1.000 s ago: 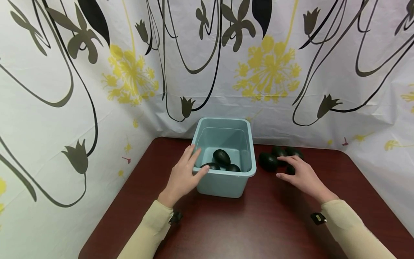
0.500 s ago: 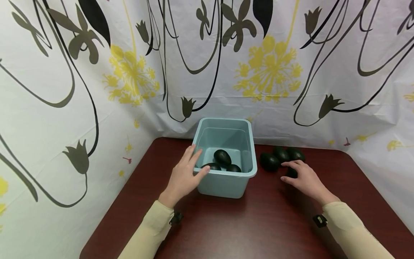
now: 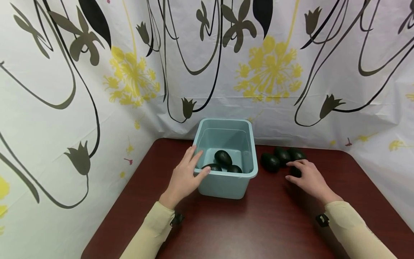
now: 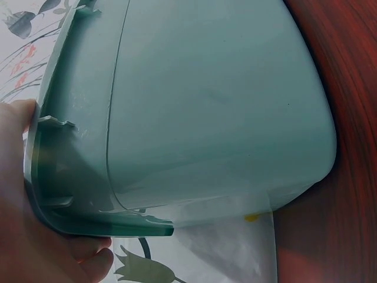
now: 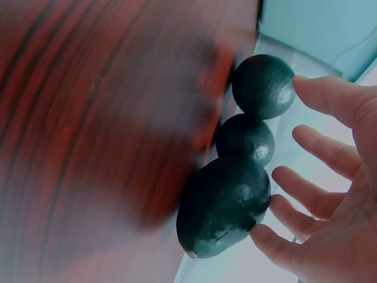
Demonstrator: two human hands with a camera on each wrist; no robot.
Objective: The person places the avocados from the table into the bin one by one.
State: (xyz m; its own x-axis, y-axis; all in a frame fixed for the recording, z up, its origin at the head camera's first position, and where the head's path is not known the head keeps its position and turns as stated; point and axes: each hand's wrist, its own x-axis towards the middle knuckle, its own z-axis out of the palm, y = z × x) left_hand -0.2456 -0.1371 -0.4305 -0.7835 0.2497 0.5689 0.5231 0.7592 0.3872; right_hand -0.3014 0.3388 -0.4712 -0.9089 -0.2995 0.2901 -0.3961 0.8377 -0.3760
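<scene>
My left hand [image 3: 183, 176] rests at the near left corner of a pale blue plastic bin [image 3: 223, 185], fingers extended along its side and thumb at the front rim. The left wrist view has this hand [image 4: 35, 206] against the bin's lip [image 4: 36, 153]. Dark green avocados [image 3: 223, 158] lie inside the bin, two partly hidden by its front wall. To its right, my right hand [image 3: 308, 180] hovers beside the nearest loose avocado [image 3: 295, 172], partly covering it. In the right wrist view, this hand's [image 5: 324, 188] fingers are spread and relaxed near a large avocado [image 5: 224, 206], gripping nothing.
Several more avocados [image 3: 270, 162] cluster right of the bin near the back of the dark red wooden table [image 3: 245, 226]. A white patterned cloth [image 3: 207, 82] hangs close behind and along the left. Small dark devices sit on both wrists.
My right hand has drifted slightly right and toward me, from over the cluster to the nearest avocado. The left hand stays at the bin's corner.
</scene>
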